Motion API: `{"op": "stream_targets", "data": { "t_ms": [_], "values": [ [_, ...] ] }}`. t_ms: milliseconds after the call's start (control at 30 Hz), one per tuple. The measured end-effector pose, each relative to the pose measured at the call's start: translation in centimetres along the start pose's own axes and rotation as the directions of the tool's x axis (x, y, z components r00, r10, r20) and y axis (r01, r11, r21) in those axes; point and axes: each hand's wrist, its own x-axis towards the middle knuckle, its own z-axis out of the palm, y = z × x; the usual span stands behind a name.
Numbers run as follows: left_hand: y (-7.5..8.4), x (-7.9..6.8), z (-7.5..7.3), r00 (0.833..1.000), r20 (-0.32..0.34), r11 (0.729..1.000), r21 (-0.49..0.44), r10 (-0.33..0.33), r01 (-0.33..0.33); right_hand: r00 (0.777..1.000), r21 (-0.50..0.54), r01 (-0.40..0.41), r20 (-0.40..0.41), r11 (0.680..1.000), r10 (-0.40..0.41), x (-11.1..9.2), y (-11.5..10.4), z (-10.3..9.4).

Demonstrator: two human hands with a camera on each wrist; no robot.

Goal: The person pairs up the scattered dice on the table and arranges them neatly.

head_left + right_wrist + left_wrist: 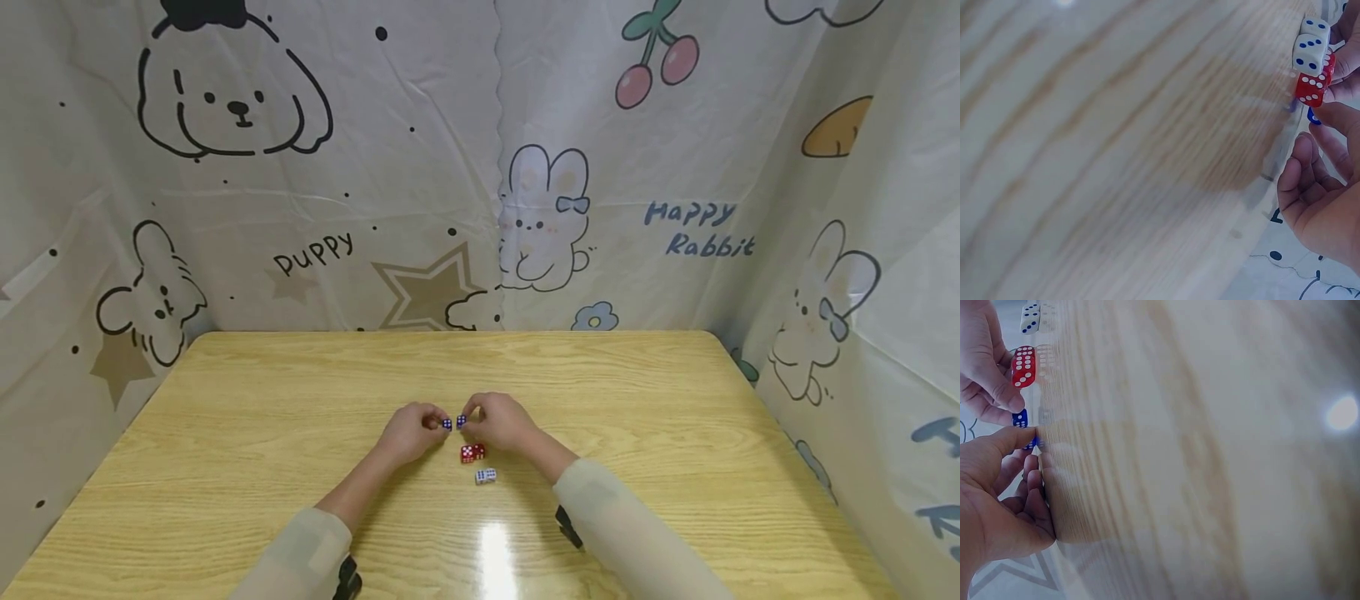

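Observation:
Thumb and fingertips of my left hand [408, 432] pinch a small blue die [447, 424] with white pips. Facing it, a second blue die [461, 422] is pinched by my right hand [501, 421], with a narrow gap between the two dice in the head view. Fingers partly cover both: in the left wrist view only part of the left blue die [1030, 444] shows, and in the right wrist view a sliver of the right one [1314, 116]. Just nearer to me, two red dice [473, 452] sit side by side on the table.
Two white dice [486, 476] with blue pips stand together in front of the red pair. The wooden table [300, 375] reaches back to a cartoon-printed curtain [420, 183], which also hangs along both sides. Dark wrist straps [567, 527] show below the sleeves.

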Motion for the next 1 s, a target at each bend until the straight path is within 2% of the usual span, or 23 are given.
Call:
{"op": "stream_targets", "data": {
  "t_ms": [1000],
  "values": [
    [0.1,0.09,0.0,1.0,-0.003,1.0,-0.011,0.008,-0.008,0.999,-0.017,0.033,0.008,0.999,-0.033,0.38,-0.24,0.4]
  ]
}}
